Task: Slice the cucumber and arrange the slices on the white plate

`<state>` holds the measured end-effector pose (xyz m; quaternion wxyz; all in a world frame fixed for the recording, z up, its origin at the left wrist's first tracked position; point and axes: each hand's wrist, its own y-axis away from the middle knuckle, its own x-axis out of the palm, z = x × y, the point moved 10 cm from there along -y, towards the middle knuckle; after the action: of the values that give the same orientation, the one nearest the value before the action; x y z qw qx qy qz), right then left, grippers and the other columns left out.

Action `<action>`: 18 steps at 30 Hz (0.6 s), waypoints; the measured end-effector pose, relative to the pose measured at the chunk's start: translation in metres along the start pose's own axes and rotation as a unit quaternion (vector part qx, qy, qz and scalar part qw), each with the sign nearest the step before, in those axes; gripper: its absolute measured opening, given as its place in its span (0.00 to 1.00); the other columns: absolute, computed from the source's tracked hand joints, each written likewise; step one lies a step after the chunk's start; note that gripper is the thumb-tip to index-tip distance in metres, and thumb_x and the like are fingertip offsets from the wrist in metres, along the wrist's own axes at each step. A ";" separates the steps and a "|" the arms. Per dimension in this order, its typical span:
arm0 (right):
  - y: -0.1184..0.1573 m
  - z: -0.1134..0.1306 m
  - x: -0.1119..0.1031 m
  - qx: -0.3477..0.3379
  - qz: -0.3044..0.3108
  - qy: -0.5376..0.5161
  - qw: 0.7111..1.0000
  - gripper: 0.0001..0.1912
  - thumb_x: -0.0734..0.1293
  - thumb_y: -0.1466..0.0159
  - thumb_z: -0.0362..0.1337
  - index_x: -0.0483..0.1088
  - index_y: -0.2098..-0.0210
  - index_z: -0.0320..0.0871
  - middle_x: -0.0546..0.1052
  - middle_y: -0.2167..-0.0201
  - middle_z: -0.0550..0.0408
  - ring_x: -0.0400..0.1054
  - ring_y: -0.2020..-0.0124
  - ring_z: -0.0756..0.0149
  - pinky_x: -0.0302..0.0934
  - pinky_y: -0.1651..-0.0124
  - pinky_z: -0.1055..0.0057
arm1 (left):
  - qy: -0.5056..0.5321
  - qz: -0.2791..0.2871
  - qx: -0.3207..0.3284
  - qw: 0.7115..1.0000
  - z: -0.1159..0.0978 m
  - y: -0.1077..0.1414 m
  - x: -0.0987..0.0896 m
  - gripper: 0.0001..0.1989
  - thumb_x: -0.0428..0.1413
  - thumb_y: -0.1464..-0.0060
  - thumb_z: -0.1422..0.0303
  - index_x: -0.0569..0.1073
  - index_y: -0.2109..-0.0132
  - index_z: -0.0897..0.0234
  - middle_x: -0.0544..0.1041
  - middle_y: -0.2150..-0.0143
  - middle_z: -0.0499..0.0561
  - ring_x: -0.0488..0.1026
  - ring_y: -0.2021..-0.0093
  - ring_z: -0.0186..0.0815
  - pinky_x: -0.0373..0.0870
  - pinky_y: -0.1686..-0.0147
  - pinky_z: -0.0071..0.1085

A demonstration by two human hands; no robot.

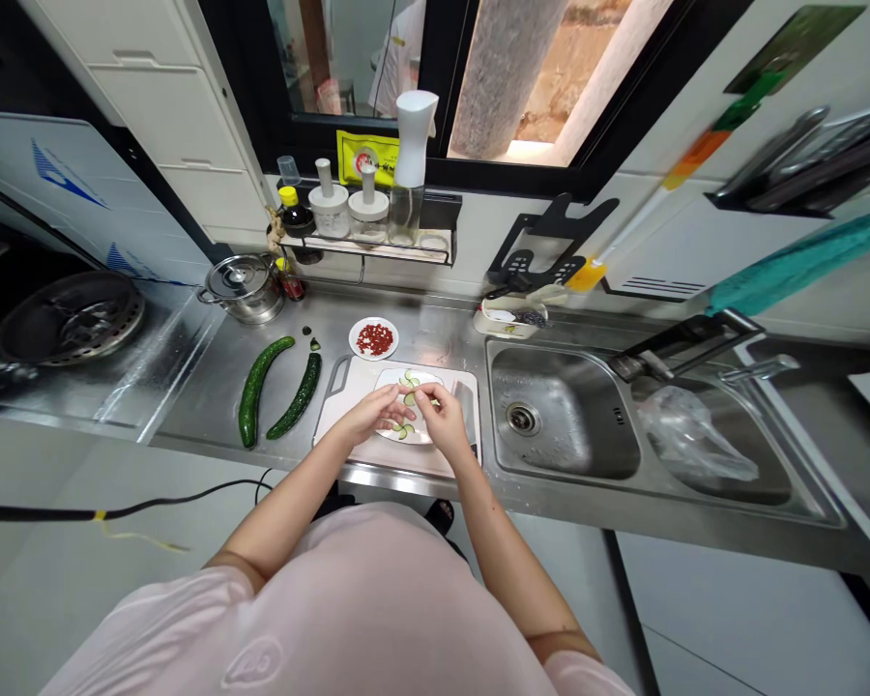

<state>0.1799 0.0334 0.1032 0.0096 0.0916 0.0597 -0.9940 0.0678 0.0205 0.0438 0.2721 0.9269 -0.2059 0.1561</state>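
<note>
A white plate [421, 435] rests on the pale cutting board [340, 416], with thin cucumber slices [403, 430] laid on it in small groups. My left hand [373, 411] is over the plate's left side, fingers curled; whatever lies in them is hidden. Over the right side, my right hand [444, 418] pinches what looks like a cucumber slice [410, 397] between thumb and fingertips. Both hands' fingertips nearly meet above the plate. To the right a knife [466, 411] lies on the board, partly behind my right hand.
Left of the board lie a whole cucumber [258, 387] and a cut cucumber [299, 398] with small end pieces. Behind are a dish of chopped red pepper [362, 326] and a steel pot [245, 288]. A double sink [565, 416] is at right, a plastic bag [692, 435] in its far basin.
</note>
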 end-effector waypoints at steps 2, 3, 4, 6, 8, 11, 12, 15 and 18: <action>0.000 0.003 0.001 -0.001 0.001 -0.001 1.000 0.13 0.62 0.39 0.45 0.70 0.67 0.43 0.75 0.68 0.53 0.66 0.66 0.66 0.60 0.68 0.73 | 0.056 0.048 -0.038 0.997 0.009 0.001 0.012 0.26 0.50 0.47 0.47 0.68 0.49 0.59 0.76 0.66 0.53 0.71 0.71 0.30 0.61 0.73 0.24; 0.000 0.003 0.001 -0.001 0.004 -0.002 1.000 0.13 0.61 0.39 0.45 0.70 0.67 0.43 0.75 0.68 0.53 0.66 0.66 0.66 0.60 0.68 0.73 | 0.078 0.062 -0.048 0.994 0.011 0.002 0.015 0.26 0.50 0.47 0.47 0.69 0.50 0.59 0.75 0.66 0.53 0.71 0.71 0.30 0.62 0.73 0.24; 0.000 0.004 0.002 -0.001 0.006 -0.004 1.000 0.13 0.61 0.39 0.46 0.70 0.67 0.43 0.75 0.67 0.53 0.66 0.66 0.67 0.60 0.68 0.73 | 0.096 0.068 -0.055 0.992 0.012 0.002 0.017 0.25 0.50 0.47 0.47 0.70 0.51 0.59 0.75 0.66 0.53 0.70 0.71 0.30 0.62 0.73 0.24; 0.000 0.004 0.003 -0.004 0.009 -0.004 1.000 0.13 0.61 0.39 0.45 0.70 0.67 0.43 0.75 0.67 0.53 0.66 0.66 0.67 0.60 0.68 0.73 | 0.122 0.068 -0.059 0.988 0.012 0.002 0.018 0.23 0.52 0.47 0.49 0.70 0.52 0.60 0.73 0.66 0.52 0.70 0.71 0.29 0.62 0.74 0.24; 0.000 0.004 0.003 -0.012 0.011 0.003 1.000 0.13 0.61 0.38 0.45 0.70 0.66 0.43 0.74 0.67 0.54 0.66 0.67 0.67 0.59 0.69 0.74 | 0.140 0.058 -0.046 0.987 0.008 0.001 0.016 0.21 0.56 0.48 0.54 0.70 0.51 0.59 0.72 0.66 0.51 0.68 0.72 0.27 0.61 0.75 0.22; 0.001 0.004 0.003 -0.027 0.013 0.030 0.999 0.12 0.61 0.38 0.45 0.69 0.68 0.43 0.73 0.69 0.54 0.66 0.68 0.68 0.58 0.71 0.74 | 0.140 0.034 -0.006 0.990 -0.002 0.002 0.010 0.23 0.62 0.53 0.63 0.69 0.49 0.57 0.71 0.67 0.48 0.66 0.73 0.25 0.59 0.76 0.20; 0.001 0.004 0.003 -0.032 0.013 0.040 0.999 0.12 0.60 0.37 0.44 0.69 0.68 0.43 0.73 0.69 0.54 0.66 0.68 0.67 0.58 0.70 0.74 | 0.130 0.025 0.009 0.991 -0.005 0.002 0.009 0.25 0.63 0.55 0.65 0.69 0.48 0.57 0.70 0.68 0.48 0.66 0.73 0.24 0.59 0.75 0.20; 0.002 0.004 0.004 -0.039 0.014 0.063 0.997 0.12 0.60 0.37 0.44 0.69 0.68 0.43 0.73 0.69 0.54 0.66 0.68 0.67 0.59 0.69 0.73 | 0.073 -0.010 0.057 0.996 -0.014 0.001 0.001 0.27 0.64 0.57 0.65 0.68 0.48 0.59 0.70 0.69 0.46 0.67 0.71 0.25 0.59 0.73 0.21; 0.002 0.001 0.005 -0.029 0.018 0.059 0.998 0.13 0.60 0.37 0.45 0.69 0.68 0.43 0.74 0.70 0.54 0.65 0.69 0.68 0.59 0.69 0.73 | -0.003 -0.062 0.124 0.990 -0.028 0.002 -0.007 0.26 0.65 0.59 0.64 0.69 0.51 0.61 0.70 0.71 0.45 0.66 0.72 0.25 0.59 0.71 0.22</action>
<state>0.1753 0.0314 0.1028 0.0267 0.1510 0.0873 -0.9843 0.0553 0.0366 0.0640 0.1638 0.9649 -0.1282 0.1601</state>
